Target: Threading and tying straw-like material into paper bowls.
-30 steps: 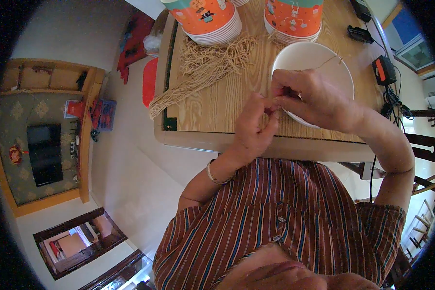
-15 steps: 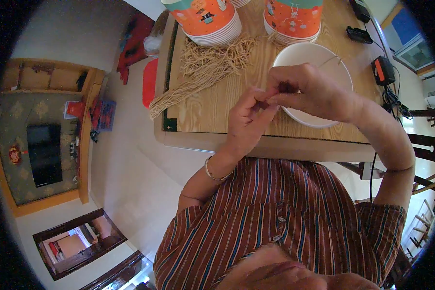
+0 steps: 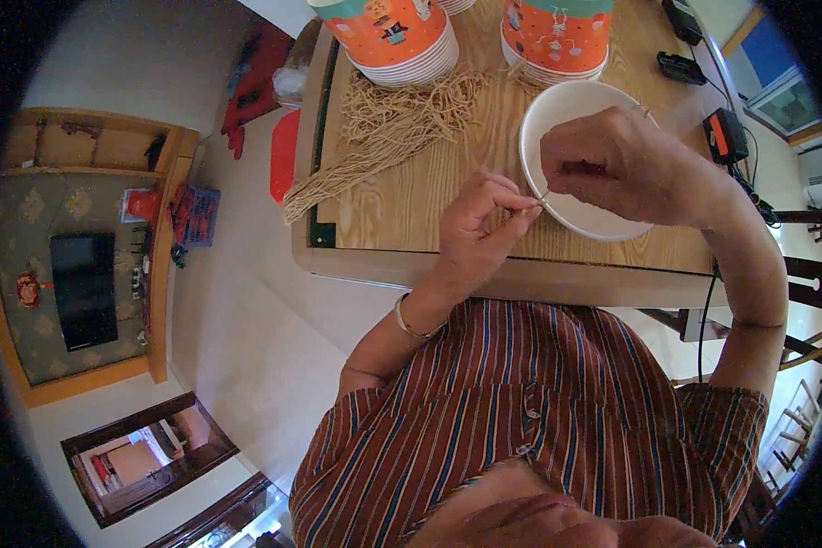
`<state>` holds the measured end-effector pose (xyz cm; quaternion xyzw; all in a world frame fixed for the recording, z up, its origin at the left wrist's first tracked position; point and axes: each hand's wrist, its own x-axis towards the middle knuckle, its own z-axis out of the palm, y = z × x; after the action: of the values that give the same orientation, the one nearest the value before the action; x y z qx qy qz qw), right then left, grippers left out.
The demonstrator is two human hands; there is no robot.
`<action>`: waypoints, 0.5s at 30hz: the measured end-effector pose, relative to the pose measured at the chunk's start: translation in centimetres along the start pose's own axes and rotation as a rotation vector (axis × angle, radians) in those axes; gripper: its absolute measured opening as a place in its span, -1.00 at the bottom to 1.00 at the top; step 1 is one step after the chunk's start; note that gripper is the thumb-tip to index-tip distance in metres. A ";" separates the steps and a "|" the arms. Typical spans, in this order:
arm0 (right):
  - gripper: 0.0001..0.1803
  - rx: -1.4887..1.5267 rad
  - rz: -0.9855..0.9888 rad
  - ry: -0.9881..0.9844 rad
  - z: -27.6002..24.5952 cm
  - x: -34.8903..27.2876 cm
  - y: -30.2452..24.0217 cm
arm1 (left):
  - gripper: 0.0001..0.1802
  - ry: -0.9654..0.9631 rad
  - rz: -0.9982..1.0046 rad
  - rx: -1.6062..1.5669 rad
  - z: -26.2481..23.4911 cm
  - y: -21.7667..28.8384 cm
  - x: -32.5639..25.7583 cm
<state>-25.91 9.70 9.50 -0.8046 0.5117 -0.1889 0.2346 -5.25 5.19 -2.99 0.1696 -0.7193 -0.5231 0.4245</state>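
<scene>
A white paper bucket [image 3: 571, 102] stands on the wooden table, its open mouth facing me. Just left of its rim, my left hand [image 3: 482, 224] pinches a thin beige cord [image 3: 543, 197] between thumb and fingertips. My right hand [image 3: 626, 164] reaches over the bucket's mouth with its fingers curled closed; the cord runs from the left fingertips toward it. A small cord end also shows at the bucket's far right rim [image 3: 647, 111]. Beyond my left hand lies a loose bundle of beige cords [image 3: 411, 114], tangled at the far end and straighter near the table's left edge.
Two stacks of orange printed paper buckets [image 3: 397, 46] [image 3: 555, 41] stand at the far side. A black-and-orange device [image 3: 724, 135] with cables and a black clip-like object [image 3: 680, 67] lie along the table's right edge. A red stool [image 3: 284, 155] is beyond the left edge.
My hands have moved apart: the right shifted right over the bucket, the left stayed near the rim. A bit of cord now shows between them.
</scene>
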 end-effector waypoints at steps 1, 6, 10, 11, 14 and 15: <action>-0.90 0.024 -0.031 0.015 0.1 -0.1 0.0 | -0.84 -0.008 0.034 0.056 0.0 0.0 0.0; -0.90 0.109 -0.066 0.094 0.4 -0.4 -1.4 | -0.84 0.001 0.140 0.223 0.4 0.4 0.4; -0.92 0.121 -0.057 0.104 -0.1 -0.4 -2.0 | -0.84 0.030 0.156 0.317 1.0 0.9 0.0; -0.91 0.178 -0.049 0.081 -0.2 -0.4 -2.1 | -0.84 0.029 0.156 0.316 0.9 0.7 -0.1; -0.89 0.278 0.023 0.054 -0.5 -0.6 -2.4 | -0.79 0.025 0.188 0.377 0.5 0.1 -0.3; -0.89 0.278 0.028 0.058 -0.4 -0.6 -2.1 | -0.73 0.018 0.111 0.358 0.6 0.4 -0.2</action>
<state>-24.84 10.97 10.97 -0.7513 0.4983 -0.2778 0.3316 -5.49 5.86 -2.76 0.2071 -0.8055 -0.3607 0.4221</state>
